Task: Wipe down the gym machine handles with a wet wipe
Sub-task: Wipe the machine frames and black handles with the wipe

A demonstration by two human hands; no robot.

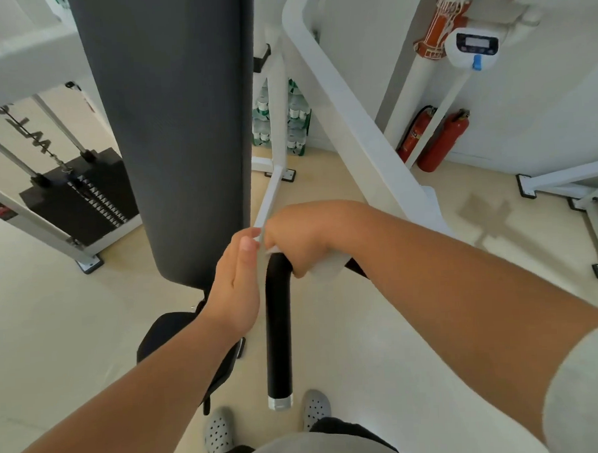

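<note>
Gym rm, pale cream floor (381,342), white wall (542,113) upper right; wet wipe (327,269) sits at the top bend of the black handle (278,330), frame centre.
R hand (301,240) fingers curled round the wipe, clamping it on the bend; L hand (236,284) just left of the handle, fingers straight & together, can't tell if touching. Dark grey back pad (180,128) fills upper centre, blocking the view behind; black seat (168,334) below it. Weight stack (80,194) at left. White frame arm (354,121) runs diagonally upper centre to the handle. Water bottle packs (296,123) behind it, 2 red extinguishers (441,141) upper right by the wall. Grey clogs (217,432) at bottom.
</note>
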